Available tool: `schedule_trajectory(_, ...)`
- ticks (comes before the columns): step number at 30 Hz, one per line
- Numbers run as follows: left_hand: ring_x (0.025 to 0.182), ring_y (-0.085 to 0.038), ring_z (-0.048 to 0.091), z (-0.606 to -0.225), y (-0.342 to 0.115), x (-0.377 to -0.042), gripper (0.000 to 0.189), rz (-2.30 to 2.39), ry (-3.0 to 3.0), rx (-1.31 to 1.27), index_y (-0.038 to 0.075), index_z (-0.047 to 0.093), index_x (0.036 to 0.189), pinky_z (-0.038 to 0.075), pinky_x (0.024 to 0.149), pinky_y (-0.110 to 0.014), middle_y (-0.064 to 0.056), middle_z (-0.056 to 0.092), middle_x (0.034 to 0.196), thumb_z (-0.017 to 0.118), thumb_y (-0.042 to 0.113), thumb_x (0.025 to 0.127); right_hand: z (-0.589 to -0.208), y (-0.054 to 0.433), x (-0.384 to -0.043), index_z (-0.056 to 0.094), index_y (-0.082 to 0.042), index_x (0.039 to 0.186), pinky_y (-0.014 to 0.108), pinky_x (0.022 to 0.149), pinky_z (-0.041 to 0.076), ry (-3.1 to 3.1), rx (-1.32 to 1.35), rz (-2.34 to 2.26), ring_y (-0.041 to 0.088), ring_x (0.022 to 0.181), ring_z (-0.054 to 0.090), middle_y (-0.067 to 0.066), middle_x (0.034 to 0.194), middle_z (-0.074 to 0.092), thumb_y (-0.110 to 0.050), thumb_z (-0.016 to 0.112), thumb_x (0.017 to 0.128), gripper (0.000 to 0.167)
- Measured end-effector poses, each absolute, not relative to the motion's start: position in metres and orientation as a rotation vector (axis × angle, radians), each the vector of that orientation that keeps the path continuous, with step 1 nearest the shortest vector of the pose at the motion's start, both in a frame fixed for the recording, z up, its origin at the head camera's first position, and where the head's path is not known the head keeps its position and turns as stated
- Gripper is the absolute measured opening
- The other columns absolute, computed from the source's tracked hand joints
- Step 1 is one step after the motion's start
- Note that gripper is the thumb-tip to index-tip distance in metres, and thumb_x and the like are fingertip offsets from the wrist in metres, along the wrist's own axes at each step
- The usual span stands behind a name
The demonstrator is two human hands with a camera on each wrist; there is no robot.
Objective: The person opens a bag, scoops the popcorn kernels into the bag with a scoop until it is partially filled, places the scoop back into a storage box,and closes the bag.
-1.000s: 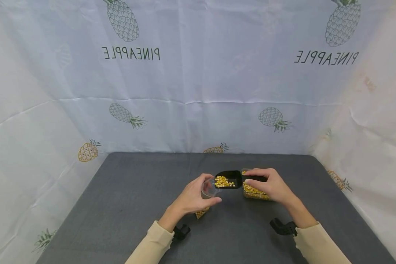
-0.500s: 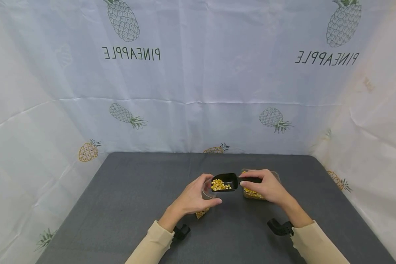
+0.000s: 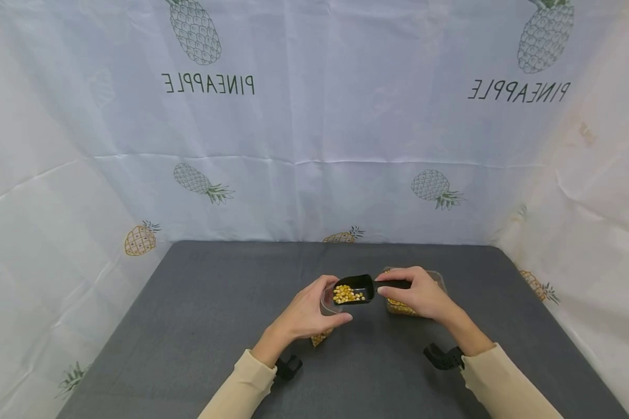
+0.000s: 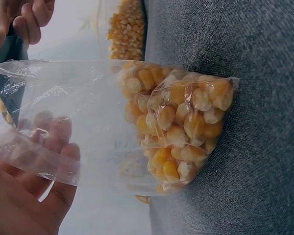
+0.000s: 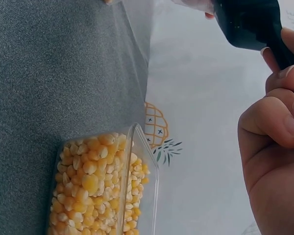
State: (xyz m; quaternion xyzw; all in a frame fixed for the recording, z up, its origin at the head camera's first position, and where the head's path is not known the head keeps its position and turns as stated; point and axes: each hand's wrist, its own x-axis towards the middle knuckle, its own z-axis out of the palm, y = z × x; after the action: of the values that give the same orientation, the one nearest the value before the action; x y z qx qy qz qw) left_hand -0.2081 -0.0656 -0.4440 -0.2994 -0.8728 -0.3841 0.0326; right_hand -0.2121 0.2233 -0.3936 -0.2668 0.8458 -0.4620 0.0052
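Observation:
My left hand [image 3: 309, 311] holds the upper part of a clear plastic bag [image 4: 98, 132], its fingers and thumb spread round the mouth. Yellow corn kernels [image 4: 179, 127] fill the bag's pointed bottom, which hangs down at the grey table. My right hand [image 3: 421, 294] grips the handle of a black scoop [image 3: 367, 284] between thumb and fingers. Loose kernels [image 3: 347, 294] lie in the scoop, toward its front lip. That lip reaches over the bag's mouth and overlaps it in the head view. In the left wrist view, part of the scoop shows behind the clear plastic.
Below and behind my right hand, a clear rectangular container [image 5: 150, 196] of corn kernels stands on the grey table [image 3: 215, 326]. A white pineapple-print cloth [image 3: 314, 116] hangs behind the table and along both sides. Each wrist carries a black camera mount [image 3: 442, 357].
My right hand has brought the scoop a little left and down, farther over the bag's mouth. The kernels remain in the scoop. My left hand and the bag have stayed in place.

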Motion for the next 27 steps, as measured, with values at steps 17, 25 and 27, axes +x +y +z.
schedule_trajectory(17, 0.09, -0.009, 0.054, -0.444, -0.066, -0.207, 0.069, -1.21, -2.684, -0.927, 0.015, 0.049, 0.141, 0.049, 0.077, -0.031, 0.004, 0.058, 0.112, 0.074, 0.053, 0.088, -0.384, 0.215, -0.215, 0.075, -0.007, 0.117, 0.03, 0.062, 0.047, 2.64, -0.935, -1.319, 0.014, 0.068, 0.054, 0.001, 0.096, 0.068, -0.021, 0.071, 0.097, 0.024)
schedule_trajectory(25, 0.087, -0.009, 0.053, -0.443, -0.066, -0.206, 0.071, -1.183, -2.696, -0.921, 0.013, 0.049, 0.141, 0.047, 0.073, -0.03, 0.006, 0.056, 0.106, 0.072, 0.055, 0.089, -0.382, 0.212, -0.215, 0.074, -0.006, 0.118, 0.03, 0.059, 0.044, 2.616, -0.96, -1.302, 0.013, 0.062, 0.048, 0.001, 0.088, 0.063, -0.019, 0.07, 0.099, 0.024)
schedule_trajectory(27, 0.086, -0.009, 0.052, -0.443, -0.066, -0.206, 0.071, -1.179, -2.698, -0.921, 0.013, 0.049, 0.142, 0.046, 0.073, -0.03, 0.006, 0.056, 0.104, 0.072, 0.055, 0.089, -0.381, 0.211, -0.214, 0.074, -0.006, 0.118, 0.03, 0.059, 0.044, 2.62, -0.965, -1.286, 0.012, 0.062, 0.048, 0.001, 0.089, 0.063, -0.019, 0.069, 0.099, 0.024)
